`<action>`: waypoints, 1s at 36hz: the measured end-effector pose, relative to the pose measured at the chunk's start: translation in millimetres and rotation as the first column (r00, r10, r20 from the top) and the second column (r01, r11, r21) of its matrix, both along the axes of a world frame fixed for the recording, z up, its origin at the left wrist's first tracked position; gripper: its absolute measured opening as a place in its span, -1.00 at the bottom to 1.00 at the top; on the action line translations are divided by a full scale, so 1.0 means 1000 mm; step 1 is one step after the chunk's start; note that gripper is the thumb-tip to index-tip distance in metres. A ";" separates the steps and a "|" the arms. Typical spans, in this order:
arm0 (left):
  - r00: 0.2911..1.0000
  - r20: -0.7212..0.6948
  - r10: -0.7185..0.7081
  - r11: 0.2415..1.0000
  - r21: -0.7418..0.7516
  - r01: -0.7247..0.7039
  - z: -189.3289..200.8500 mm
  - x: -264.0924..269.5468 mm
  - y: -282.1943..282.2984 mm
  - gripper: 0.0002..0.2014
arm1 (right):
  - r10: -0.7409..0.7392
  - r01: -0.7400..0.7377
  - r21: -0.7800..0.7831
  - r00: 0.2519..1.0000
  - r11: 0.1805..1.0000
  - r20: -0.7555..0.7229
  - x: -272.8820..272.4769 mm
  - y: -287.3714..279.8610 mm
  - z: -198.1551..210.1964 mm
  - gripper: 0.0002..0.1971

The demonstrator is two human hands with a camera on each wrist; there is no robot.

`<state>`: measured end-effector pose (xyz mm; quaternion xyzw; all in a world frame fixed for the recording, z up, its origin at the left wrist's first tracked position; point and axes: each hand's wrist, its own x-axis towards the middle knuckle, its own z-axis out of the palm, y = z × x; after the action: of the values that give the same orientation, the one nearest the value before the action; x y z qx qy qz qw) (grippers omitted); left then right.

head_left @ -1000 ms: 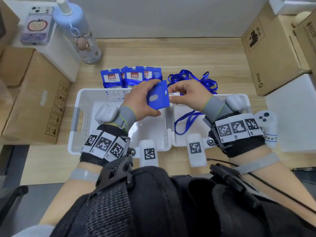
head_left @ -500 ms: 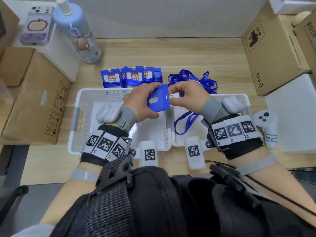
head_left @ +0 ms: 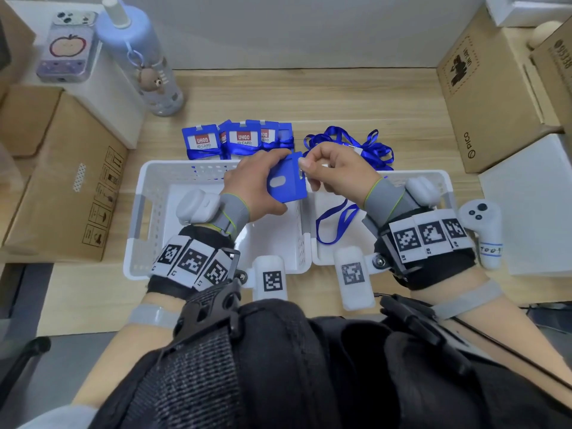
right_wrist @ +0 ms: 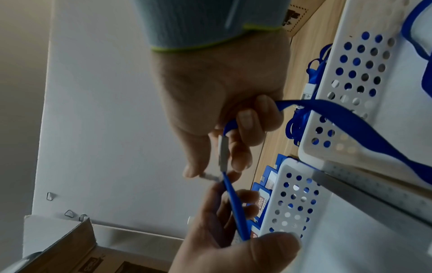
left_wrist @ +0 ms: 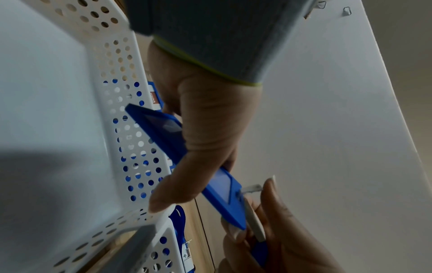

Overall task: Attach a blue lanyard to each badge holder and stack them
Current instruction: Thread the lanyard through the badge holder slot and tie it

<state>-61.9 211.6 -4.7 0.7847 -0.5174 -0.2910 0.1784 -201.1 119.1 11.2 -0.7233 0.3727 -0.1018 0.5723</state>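
My left hand (head_left: 253,181) grips a blue badge holder (head_left: 286,181), back side up, above the gap between two white baskets; the left wrist view shows the holder (left_wrist: 219,192) edge-on under the thumb. My right hand (head_left: 328,173) pinches the white clip (left_wrist: 253,219) of a blue lanyard at the holder's top slot. The lanyard's strap (head_left: 335,221) hangs down into the right basket (head_left: 433,176); in the right wrist view the strap (right_wrist: 350,122) runs from the curled fingers over the basket rim. Several more badge holders (head_left: 238,140) and a lanyard pile (head_left: 368,147) lie behind the baskets.
The left basket (head_left: 145,212) sits below my left hand. A bottle (head_left: 142,57) and a phone (head_left: 65,44) stand at the back left. Cardboard boxes (head_left: 483,88) flank the desk on both sides. A white controller (head_left: 483,230) lies right of the right basket.
The left hand has tilted the badge holder so its slotted top edge meets the clip; the right hand has shifted slightly left with the clip toward the slot.
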 end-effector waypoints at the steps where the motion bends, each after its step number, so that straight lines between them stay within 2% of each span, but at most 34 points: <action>1: 1.000 0.011 -0.011 1.000 0.001 0.011 0.000 0.000 -0.001 -0.13 | -0.018 0.018 0.009 1.000 1.000 0.016 0.001 0.002 0.000 -0.81; 5: 0.999 0.036 -0.034 0.999 0.012 0.033 -0.002 0.000 -0.002 -0.13 | -0.069 0.068 0.030 0.997 0.997 0.041 0.002 0.001 -0.001 -0.79; 9: 1.000 0.022 -0.020 1.000 -0.001 0.020 -0.004 0.002 -0.001 -0.12 | -0.006 0.002 0.052 0.998 0.999 0.064 0.000 -0.001 0.000 -0.76; 12: 0.997 -0.070 -0.025 0.999 -0.045 0.022 -0.006 0.003 -0.001 -0.10 | 0.041 -0.047 0.060 0.994 0.997 0.103 -0.001 0.000 0.003 -0.74; 14: 0.980 -0.197 0.001 0.996 -0.090 -0.019 -0.005 0.003 -0.002 -0.11 | 0.006 -0.016 0.065 0.988 0.998 0.152 0.000 0.000 0.005 -0.75; 16: 0.926 -0.371 0.071 0.990 -0.088 -0.111 0.000 0.001 -0.001 -0.15 | -0.068 0.057 0.058 0.975 0.997 0.209 0.001 -0.001 0.006 -0.77; 18: 0.841 -0.524 0.133 0.981 -0.050 -0.186 0.001 -0.002 -0.001 -0.27 | -0.102 0.103 0.008 0.972 0.995 0.210 0.003 -0.002 0.006 -0.81; 21: 0.702 -0.680 0.211 0.963 0.023 -0.268 0.004 -0.006 -0.006 -0.63 | -0.088 0.097 -0.169 0.994 0.981 0.059 0.006 -0.004 0.002 -0.85; 22: 0.651 -0.716 0.252 0.951 0.060 -0.302 0.006 -0.007 -0.009 -0.68 | -0.070 0.064 -0.242 0.997 0.968 -0.016 0.006 -0.005 0.001 -0.83; 24: 0.581 -0.742 0.334 0.920 0.124 -0.372 0.009 -0.005 -0.014 -0.52 | 0.002 -0.074 -0.367 0.982 0.927 -0.191 0.007 -0.005 -0.004 -0.71; 25: 0.569 -0.743 0.354 0.909 0.129 -0.396 0.009 -0.004 -0.016 -0.45 | 0.050 -0.164 -0.399 0.959 0.902 -0.280 0.008 -0.003 -0.004 -0.66; 28: 0.625 -0.697 0.352 0.903 0.077 -0.423 0.007 0.000 -0.015 -0.49 | 0.183 -0.376 -0.384 0.873 0.843 -0.452 0.011 0.006 -0.002 -0.60; 32: 0.762 -0.550 0.343 0.894 -0.059 -0.445 -0.001 0.006 -0.013 -0.71 | 0.280 -0.526 -0.380 0.795 0.761 -0.538 0.012 0.016 0.008 -0.61; 34: 0.854 -0.405 0.327 0.909 -0.112 -0.402 -0.008 0.011 -0.012 -0.69 | 0.292 -0.567 -0.409 0.774 0.715 -0.562 0.014 0.018 0.012 -0.65; 36: 0.935 -0.201 0.292 0.938 -0.128 -0.321 -0.014 0.017 -0.011 -0.62 | 0.304 -0.586 -0.452 0.776 0.673 -0.553 0.016 0.018 0.015 -0.71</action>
<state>-45.4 200.7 -19.2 0.8098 -0.3919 -0.2867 0.3294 -185.3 136.9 26.1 -0.9395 0.2440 0.0952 0.2210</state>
